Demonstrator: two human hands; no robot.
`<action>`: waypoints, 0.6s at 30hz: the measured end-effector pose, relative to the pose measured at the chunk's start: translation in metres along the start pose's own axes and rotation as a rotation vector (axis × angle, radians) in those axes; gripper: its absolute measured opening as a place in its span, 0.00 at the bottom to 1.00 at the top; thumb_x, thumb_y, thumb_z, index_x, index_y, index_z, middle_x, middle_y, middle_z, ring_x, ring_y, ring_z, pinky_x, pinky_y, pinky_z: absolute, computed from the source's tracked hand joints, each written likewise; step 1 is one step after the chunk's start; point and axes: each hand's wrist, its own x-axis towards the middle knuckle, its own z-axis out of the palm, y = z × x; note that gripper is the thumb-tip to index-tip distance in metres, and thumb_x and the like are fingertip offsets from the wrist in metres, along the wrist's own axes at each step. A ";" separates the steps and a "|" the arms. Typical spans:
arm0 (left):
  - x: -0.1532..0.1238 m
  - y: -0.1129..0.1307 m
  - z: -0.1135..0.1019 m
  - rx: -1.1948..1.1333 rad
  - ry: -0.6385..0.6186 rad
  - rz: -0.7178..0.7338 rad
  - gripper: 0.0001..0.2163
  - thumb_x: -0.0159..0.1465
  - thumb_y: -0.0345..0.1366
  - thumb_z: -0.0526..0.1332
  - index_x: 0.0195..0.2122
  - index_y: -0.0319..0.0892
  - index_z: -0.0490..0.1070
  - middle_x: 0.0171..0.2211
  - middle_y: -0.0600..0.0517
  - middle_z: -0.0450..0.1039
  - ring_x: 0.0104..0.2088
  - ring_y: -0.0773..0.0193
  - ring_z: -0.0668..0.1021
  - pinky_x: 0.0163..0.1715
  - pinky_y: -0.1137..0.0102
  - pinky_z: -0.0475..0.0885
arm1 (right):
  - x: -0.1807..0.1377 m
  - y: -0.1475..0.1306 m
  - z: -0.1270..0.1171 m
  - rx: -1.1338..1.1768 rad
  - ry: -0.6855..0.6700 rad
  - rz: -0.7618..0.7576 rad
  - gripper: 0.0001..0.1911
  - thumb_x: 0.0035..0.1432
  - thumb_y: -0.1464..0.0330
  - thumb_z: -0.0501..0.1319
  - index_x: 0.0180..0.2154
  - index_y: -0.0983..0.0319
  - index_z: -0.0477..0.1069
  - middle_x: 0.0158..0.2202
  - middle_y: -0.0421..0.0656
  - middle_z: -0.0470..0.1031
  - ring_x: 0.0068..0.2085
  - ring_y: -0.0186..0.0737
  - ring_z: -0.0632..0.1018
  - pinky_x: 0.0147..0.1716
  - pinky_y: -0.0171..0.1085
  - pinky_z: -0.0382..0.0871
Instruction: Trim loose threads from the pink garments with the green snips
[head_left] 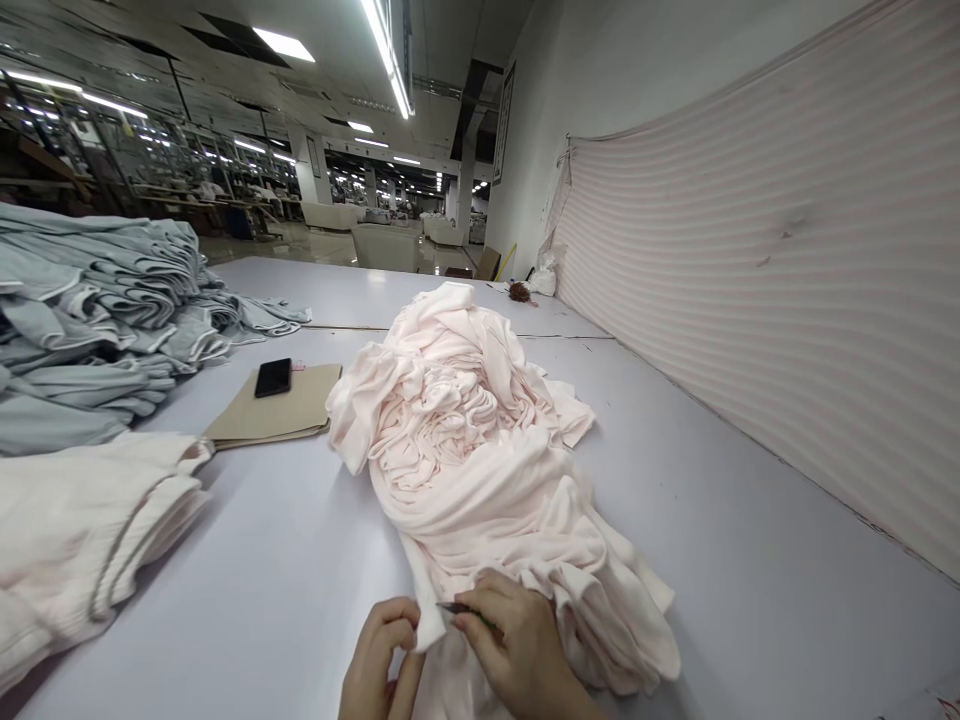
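A large heap of pale pink garments lies crumpled down the middle of the table, its near end under my hands. At the bottom, my left hand is closed, thumb and fingers pinching the white edge of a pale pink garment. My right hand rests against the cloth just to the right, closed around small thread snips. Their dark pointed tip aims left at the pinched edge; a bit of green shows between the fingers, and the rest is hidden by the hand.
Left of the heap, a black phone lies on brown cardboard. Folded cream-pink garments and a tall stack of grey-blue garments fill the left side. Striped fabric hangs along the right wall. A brown tuft sits far back.
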 end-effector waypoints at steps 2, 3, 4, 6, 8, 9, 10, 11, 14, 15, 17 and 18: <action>0.000 0.000 0.000 -0.012 0.015 -0.013 0.09 0.66 0.34 0.52 0.28 0.49 0.62 0.32 0.51 0.70 0.35 0.59 0.73 0.35 0.66 0.68 | -0.003 0.002 0.004 0.023 0.023 0.026 0.08 0.57 0.72 0.62 0.40 0.59 0.76 0.32 0.41 0.74 0.33 0.40 0.78 0.31 0.33 0.67; 0.000 0.000 0.001 -0.017 0.025 -0.019 0.09 0.66 0.34 0.53 0.28 0.49 0.63 0.32 0.51 0.70 0.35 0.59 0.73 0.36 0.67 0.69 | -0.004 0.003 0.008 0.032 0.032 0.035 0.12 0.54 0.73 0.64 0.42 0.59 0.76 0.34 0.42 0.74 0.34 0.41 0.78 0.32 0.33 0.67; 0.000 0.001 0.002 -0.020 0.035 -0.025 0.09 0.66 0.34 0.54 0.28 0.49 0.64 0.32 0.51 0.70 0.35 0.59 0.73 0.36 0.67 0.69 | -0.005 0.005 0.012 0.035 0.041 0.038 0.15 0.51 0.74 0.64 0.42 0.59 0.75 0.35 0.42 0.74 0.35 0.41 0.78 0.33 0.33 0.68; -0.001 0.004 0.003 -0.026 0.042 -0.049 0.10 0.66 0.37 0.55 0.27 0.48 0.66 0.34 0.50 0.72 0.36 0.58 0.74 0.39 0.65 0.69 | -0.005 0.009 0.020 0.015 0.070 0.028 0.15 0.48 0.77 0.61 0.39 0.60 0.73 0.34 0.41 0.73 0.35 0.40 0.77 0.33 0.33 0.67; -0.001 0.006 0.002 -0.051 0.005 -0.143 0.11 0.65 0.43 0.56 0.27 0.48 0.68 0.35 0.48 0.74 0.38 0.57 0.75 0.40 0.65 0.70 | -0.002 0.013 0.026 -0.023 0.124 0.007 0.14 0.46 0.80 0.56 0.34 0.59 0.71 0.32 0.40 0.72 0.33 0.39 0.75 0.31 0.33 0.64; -0.001 0.006 0.001 -0.071 -0.034 -0.222 0.11 0.65 0.46 0.57 0.28 0.48 0.70 0.35 0.48 0.74 0.37 0.56 0.75 0.39 0.66 0.71 | 0.000 0.015 0.027 -0.039 0.153 -0.004 0.15 0.45 0.81 0.54 0.32 0.59 0.70 0.31 0.39 0.72 0.33 0.38 0.75 0.31 0.33 0.63; 0.001 0.006 -0.001 -0.097 -0.085 -0.311 0.12 0.64 0.48 0.58 0.30 0.47 0.71 0.34 0.49 0.75 0.36 0.57 0.76 0.37 0.67 0.71 | 0.002 0.017 0.026 -0.053 0.176 -0.012 0.15 0.44 0.82 0.53 0.32 0.59 0.69 0.31 0.39 0.72 0.33 0.39 0.74 0.31 0.33 0.63; 0.003 0.005 -0.003 -0.124 -0.137 -0.397 0.13 0.62 0.50 0.59 0.33 0.47 0.71 0.32 0.51 0.75 0.34 0.57 0.76 0.35 0.68 0.71 | 0.002 0.018 0.025 -0.062 0.184 -0.018 0.16 0.44 0.82 0.53 0.32 0.59 0.69 0.31 0.39 0.72 0.33 0.39 0.74 0.32 0.33 0.62; 0.012 0.003 -0.010 -0.209 -0.239 -0.559 0.17 0.59 0.55 0.62 0.38 0.46 0.70 0.23 0.57 0.68 0.27 0.62 0.72 0.30 0.71 0.69 | 0.001 0.015 0.013 -0.024 0.097 -0.010 0.16 0.46 0.82 0.56 0.34 0.59 0.71 0.33 0.39 0.72 0.35 0.39 0.76 0.32 0.32 0.64; 0.015 0.003 -0.012 -0.235 -0.252 -0.585 0.18 0.59 0.56 0.62 0.39 0.46 0.70 0.22 0.58 0.66 0.26 0.63 0.71 0.29 0.71 0.69 | 0.000 0.013 0.008 -0.006 0.054 -0.002 0.16 0.48 0.81 0.58 0.37 0.58 0.72 0.35 0.39 0.73 0.36 0.39 0.77 0.33 0.32 0.64; 0.020 0.007 -0.014 -0.269 -0.258 -0.626 0.20 0.58 0.58 0.62 0.39 0.46 0.69 0.21 0.60 0.63 0.25 0.64 0.69 0.29 0.72 0.68 | -0.003 0.009 0.002 -0.016 -0.015 -0.001 0.15 0.51 0.77 0.63 0.41 0.58 0.74 0.37 0.40 0.74 0.37 0.40 0.78 0.35 0.33 0.66; 0.023 0.010 -0.014 -0.281 -0.263 -0.639 0.20 0.58 0.58 0.62 0.39 0.47 0.68 0.21 0.60 0.63 0.25 0.65 0.69 0.29 0.72 0.68 | -0.004 0.008 0.000 -0.052 -0.034 -0.011 0.15 0.52 0.75 0.65 0.43 0.57 0.74 0.38 0.41 0.74 0.38 0.42 0.78 0.36 0.34 0.66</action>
